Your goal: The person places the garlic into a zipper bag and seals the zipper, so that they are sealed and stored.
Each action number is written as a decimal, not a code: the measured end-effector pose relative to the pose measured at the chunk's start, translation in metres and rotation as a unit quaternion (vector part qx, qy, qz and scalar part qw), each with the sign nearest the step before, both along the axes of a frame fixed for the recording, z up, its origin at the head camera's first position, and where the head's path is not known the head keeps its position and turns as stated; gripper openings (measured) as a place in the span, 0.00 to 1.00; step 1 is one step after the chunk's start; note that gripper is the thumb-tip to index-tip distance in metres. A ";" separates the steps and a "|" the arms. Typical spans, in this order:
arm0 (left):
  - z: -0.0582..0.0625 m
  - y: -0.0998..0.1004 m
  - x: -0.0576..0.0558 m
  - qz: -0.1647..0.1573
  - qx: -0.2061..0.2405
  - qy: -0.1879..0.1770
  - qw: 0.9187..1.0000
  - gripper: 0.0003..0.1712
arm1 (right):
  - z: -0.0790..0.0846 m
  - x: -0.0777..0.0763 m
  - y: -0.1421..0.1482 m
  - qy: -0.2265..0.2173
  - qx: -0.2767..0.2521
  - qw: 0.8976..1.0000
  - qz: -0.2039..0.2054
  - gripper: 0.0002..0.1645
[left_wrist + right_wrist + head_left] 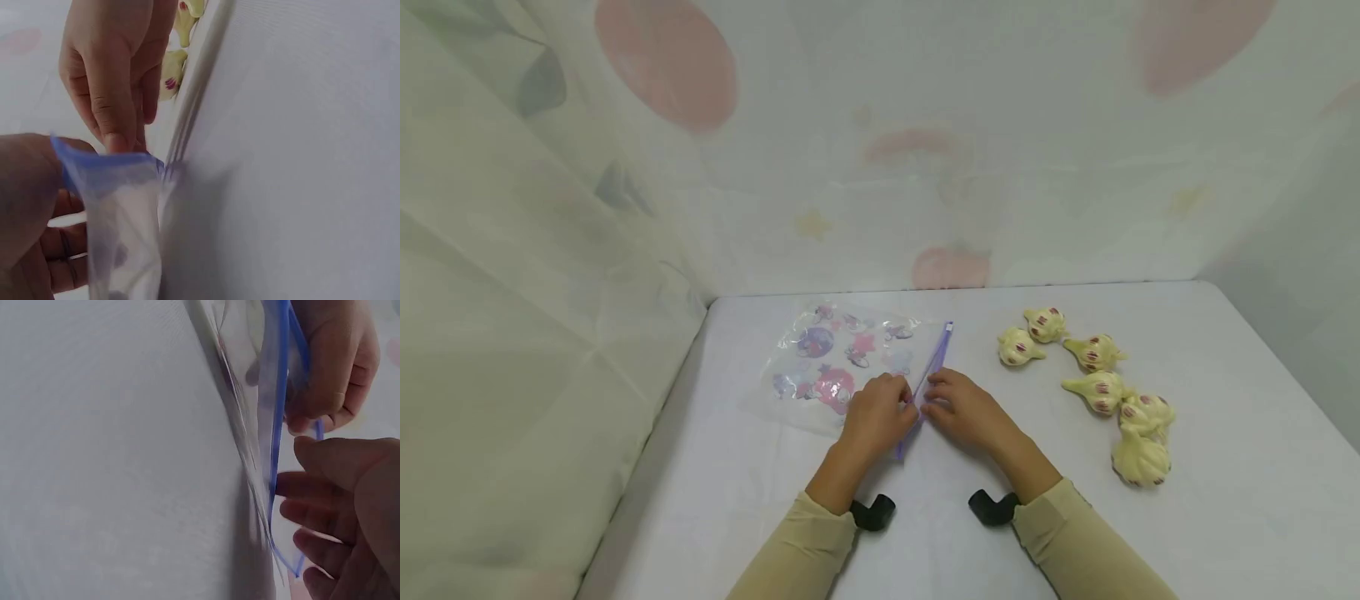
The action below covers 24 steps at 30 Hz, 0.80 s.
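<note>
A clear zip bag [858, 348] printed with pink and purple pictures lies on the table, its purple zip edge [937, 354] towards the right. My left hand [878, 414] pinches the bag's edge near the middle of its mouth, thumb against curled fingers [340, 381]. The two blue-purple lips stand apart in the right wrist view. My right hand [966, 410] is at the mouth from the other side, its fingers [312, 515] loosely bent and touching the edge without a visible pinch. Several garlic bulbs [1102, 392] lie to the right of my right hand.
The table [1240, 467] wears a white cloth. A patterned curtain [850, 183] hangs behind it, and another [535, 333] hangs along the left side. Black curved pieces [874, 512] stick out from both wrists, below the hands.
</note>
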<state>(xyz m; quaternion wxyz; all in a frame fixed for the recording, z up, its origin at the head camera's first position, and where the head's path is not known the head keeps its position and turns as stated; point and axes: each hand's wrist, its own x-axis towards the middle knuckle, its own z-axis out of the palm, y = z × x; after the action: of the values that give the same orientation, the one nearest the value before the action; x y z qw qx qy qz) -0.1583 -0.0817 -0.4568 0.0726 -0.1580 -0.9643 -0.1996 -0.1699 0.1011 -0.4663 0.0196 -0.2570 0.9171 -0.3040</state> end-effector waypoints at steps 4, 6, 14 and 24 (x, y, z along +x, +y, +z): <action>-0.003 0.002 0.000 -0.016 0.037 -0.004 0.999 0.06 | -0.002 0.000 0.003 -0.013 -0.013 1.000 0.024 0.10; -0.003 0.001 0.000 -0.001 0.068 -0.016 0.998 0.05 | -0.003 -0.001 0.004 -0.010 -0.011 0.999 0.037 0.09; -0.003 -0.006 0.003 0.031 0.153 -0.101 0.983 0.06 | -0.004 -0.003 -0.001 0.012 0.056 0.997 0.043 0.25; -0.008 -0.009 0.006 0.026 0.239 -0.110 0.965 0.07 | 0.005 0.002 -0.014 -0.011 0.099 0.995 0.021 0.43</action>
<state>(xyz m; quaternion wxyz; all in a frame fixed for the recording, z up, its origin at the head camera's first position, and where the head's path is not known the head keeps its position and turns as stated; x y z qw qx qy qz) -0.1520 -0.0907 -0.4648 0.0070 -0.0883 -0.8946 -0.4380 -0.1680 0.0874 -0.4613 0.0618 -0.2699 0.9368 -0.2138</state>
